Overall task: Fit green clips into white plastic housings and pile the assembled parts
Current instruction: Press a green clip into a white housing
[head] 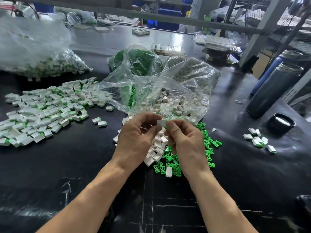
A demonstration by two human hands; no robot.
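My left hand [138, 137] pinches a white plastic housing [161, 122] between thumb and fingers, just above the table. My right hand [185, 140] meets it from the right, its fingertips curled against the housing's end; a sliver of green shows there, mostly hidden. Under both hands lies a heap of loose white housings [157, 145], with loose green clips [208, 145] spread to the right and front. A wide pile of assembled white-and-green parts [47, 108] covers the table on the left.
An open clear bag of housings [176, 98] and a bag of green clips [139, 61] sit behind my hands. A full bag [42, 61] lies far left. Two dark bottles [272, 88], a black lid [281, 123] and a few assembled parts [259, 140] stand at right.
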